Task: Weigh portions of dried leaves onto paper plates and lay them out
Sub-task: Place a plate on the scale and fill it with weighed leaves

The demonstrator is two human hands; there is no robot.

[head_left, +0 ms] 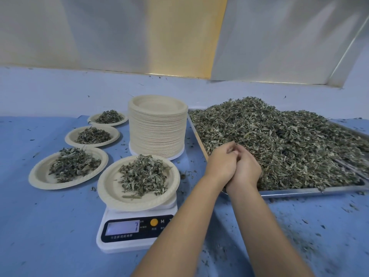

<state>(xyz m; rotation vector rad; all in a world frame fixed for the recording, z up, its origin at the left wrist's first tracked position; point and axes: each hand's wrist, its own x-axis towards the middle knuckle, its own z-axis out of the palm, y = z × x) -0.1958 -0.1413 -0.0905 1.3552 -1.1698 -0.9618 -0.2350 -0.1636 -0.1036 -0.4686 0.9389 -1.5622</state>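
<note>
Left hand [221, 163] and right hand [246, 169] are cupped together over the leaf pile [279, 136] at the tray [299, 191] edge. Fingers curled; contents unseen. Plate [111, 188] sits on the scale [119, 243], likely awaiting a top-up.

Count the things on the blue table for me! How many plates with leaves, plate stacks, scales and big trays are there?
Plates with leaves: 4
Stack of empty plates: 1
Scale: 1
Metal tray: 1
Total: 7
</note>
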